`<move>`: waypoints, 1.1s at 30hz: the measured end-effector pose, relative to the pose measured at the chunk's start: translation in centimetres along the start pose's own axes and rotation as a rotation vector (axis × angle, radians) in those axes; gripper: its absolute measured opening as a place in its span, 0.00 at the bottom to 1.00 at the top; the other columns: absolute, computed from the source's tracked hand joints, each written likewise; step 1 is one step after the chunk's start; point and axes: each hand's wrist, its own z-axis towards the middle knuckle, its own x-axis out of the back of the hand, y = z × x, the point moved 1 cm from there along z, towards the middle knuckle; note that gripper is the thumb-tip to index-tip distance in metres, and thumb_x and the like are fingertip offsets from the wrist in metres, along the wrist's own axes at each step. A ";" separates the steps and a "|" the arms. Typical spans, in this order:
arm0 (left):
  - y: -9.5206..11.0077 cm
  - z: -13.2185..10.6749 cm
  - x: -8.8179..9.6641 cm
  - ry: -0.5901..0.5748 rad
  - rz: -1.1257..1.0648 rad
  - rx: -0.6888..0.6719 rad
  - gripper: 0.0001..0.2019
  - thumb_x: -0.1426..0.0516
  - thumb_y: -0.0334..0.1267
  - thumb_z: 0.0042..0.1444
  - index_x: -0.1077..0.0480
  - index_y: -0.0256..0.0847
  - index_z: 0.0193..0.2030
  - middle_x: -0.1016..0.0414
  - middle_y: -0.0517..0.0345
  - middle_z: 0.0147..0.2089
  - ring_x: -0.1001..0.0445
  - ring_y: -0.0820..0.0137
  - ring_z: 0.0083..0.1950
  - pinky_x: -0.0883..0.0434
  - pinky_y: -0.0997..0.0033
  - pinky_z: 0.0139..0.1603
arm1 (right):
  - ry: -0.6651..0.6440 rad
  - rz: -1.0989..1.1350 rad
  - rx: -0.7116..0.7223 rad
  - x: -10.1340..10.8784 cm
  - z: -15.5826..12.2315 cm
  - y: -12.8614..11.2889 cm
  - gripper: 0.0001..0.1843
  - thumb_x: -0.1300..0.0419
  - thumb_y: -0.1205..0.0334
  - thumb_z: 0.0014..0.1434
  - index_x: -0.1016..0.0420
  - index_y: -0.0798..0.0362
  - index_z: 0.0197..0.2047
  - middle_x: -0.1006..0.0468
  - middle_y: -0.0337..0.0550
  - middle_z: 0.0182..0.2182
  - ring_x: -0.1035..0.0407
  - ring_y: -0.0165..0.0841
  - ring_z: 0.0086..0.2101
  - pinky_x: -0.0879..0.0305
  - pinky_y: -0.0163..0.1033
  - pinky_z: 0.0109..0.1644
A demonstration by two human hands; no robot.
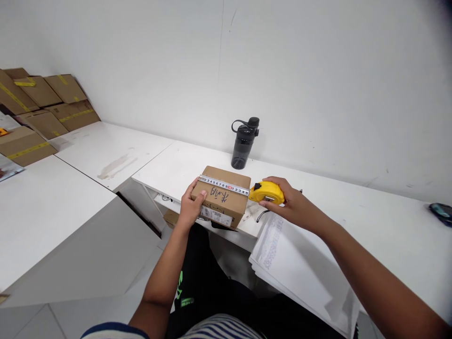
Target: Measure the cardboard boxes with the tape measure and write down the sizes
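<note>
Box — long axis left-to-right

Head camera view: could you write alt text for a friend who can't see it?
A person's left fingers hold a cardboard box while the right fingers grip a yellow tape measure, its blade stretched across the box's top. A dark bottle stands behind on the white desk.

The label on the box is too small to read on my feed. The box hides some fingertips of the left hand at eight o'clock. The edges crop the cartons at ten and a dark object at three, which I can't identify.
</note>
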 end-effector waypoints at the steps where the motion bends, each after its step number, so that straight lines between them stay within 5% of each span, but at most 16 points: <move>1: 0.0 0.0 0.0 -0.002 -0.008 0.006 0.30 0.40 0.47 0.53 0.33 0.38 0.62 0.29 0.48 0.62 0.30 0.59 0.62 0.34 0.61 0.63 | 0.005 -0.004 -0.002 -0.1 0.0 0.0 0.30 0.41 0.42 0.59 0.42 0.41 0.60 0.27 0.46 0.52 0.26 0.41 0.42 0.26 0.46 0.41; 11: -0.4 0.0 0.0 -0.011 -0.033 0.017 0.31 0.39 0.48 0.52 0.33 0.39 0.63 0.28 0.49 0.61 0.30 0.59 0.61 0.33 0.60 0.63 | 0.095 -0.080 0.044 0.1 0.4 -1.1 0.28 0.40 0.43 0.57 0.37 0.42 0.58 0.26 0.46 0.54 0.26 0.45 0.45 0.29 0.49 0.45; 17: -0.2 -0.3 -0.2 0.015 -0.061 0.011 0.31 0.39 0.45 0.51 0.33 0.37 0.62 0.28 0.48 0.61 0.28 0.59 0.60 0.31 0.62 0.60 | 0.020 -0.257 0.210 -2.6 6.6 -6.3 0.26 0.38 0.46 0.56 0.32 0.47 0.54 0.20 0.45 0.43 0.26 0.46 0.38 0.35 0.51 0.45; 24: 0.1 0.3 -0.2 -0.037 -0.083 0.007 0.33 0.39 0.45 0.53 0.38 0.38 0.65 0.31 0.44 0.63 0.30 0.57 0.61 0.32 0.60 0.61 | -0.071 -0.283 0.233 -7.1 12.1 -10.9 0.26 0.41 0.51 0.59 0.36 0.50 0.58 0.21 0.48 0.43 0.27 0.44 0.40 0.37 0.43 0.38; 27: 1.2 -0.5 0.5 0.065 0.110 -0.129 0.36 0.39 0.46 0.55 0.45 0.42 0.68 0.40 0.43 0.69 0.39 0.56 0.68 0.37 0.57 0.66 | 0.025 -0.267 0.284 -7.3 10.9 -11.1 0.26 0.41 0.50 0.59 0.35 0.50 0.58 0.21 0.49 0.43 0.27 0.46 0.42 0.36 0.47 0.44; 30: 2.6 -3.7 0.9 0.272 0.344 -0.438 0.39 0.37 0.49 0.53 0.47 0.44 0.68 0.46 0.42 0.70 0.48 0.54 0.72 0.45 0.51 0.70 | 0.207 -0.061 0.319 -7.0 6.6 -10.3 0.29 0.41 0.40 0.58 0.34 0.48 0.56 0.22 0.50 0.47 0.27 0.47 0.45 0.34 0.50 0.47; 32: 3.3 -6.8 0.3 0.235 0.297 -0.590 0.44 0.36 0.56 0.49 0.47 0.42 0.68 0.43 0.40 0.68 0.45 0.51 0.70 0.42 0.48 0.68 | 0.315 0.089 0.366 -6.8 2.4 -9.4 0.33 0.41 0.34 0.55 0.34 0.46 0.55 0.21 0.48 0.44 0.25 0.45 0.42 0.31 0.48 0.43; 33: 3.6 -8.4 -0.3 0.121 0.208 -0.604 0.45 0.37 0.59 0.48 0.48 0.42 0.69 0.41 0.39 0.66 0.41 0.51 0.68 0.38 0.49 0.66 | 0.337 0.133 0.406 -6.8 0.2 -8.9 0.34 0.41 0.32 0.53 0.35 0.46 0.55 0.20 0.46 0.40 0.24 0.44 0.37 0.30 0.46 0.40</move>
